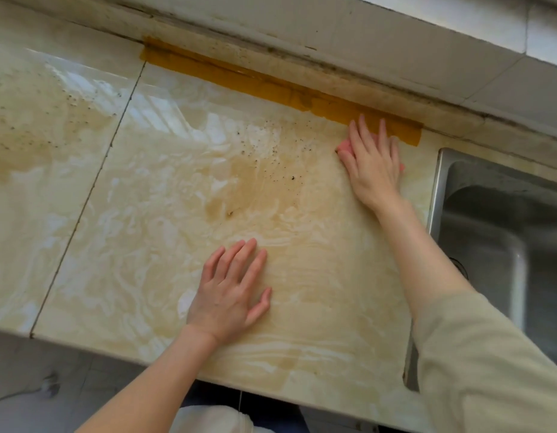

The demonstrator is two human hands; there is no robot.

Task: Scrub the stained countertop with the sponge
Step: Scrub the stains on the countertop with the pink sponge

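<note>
Pink sponge (345, 147) lies under your right hand (372, 165) near the table's (317, 307) back edge, toward its right end, just beside the sink (489, 220). Your grip there is a flat press, fingers spread over the sponge, fingertips reaching the yellow tape (271, 85) along the back edge. Only pink slivers show at the hand's sides. Your left hand (231, 295) holds nothing; it rests palm down, fingers spread, near the front edge. Brown stain (249, 182) and dark specks (271, 145) lie between the hands, left of the sponge.
</note>
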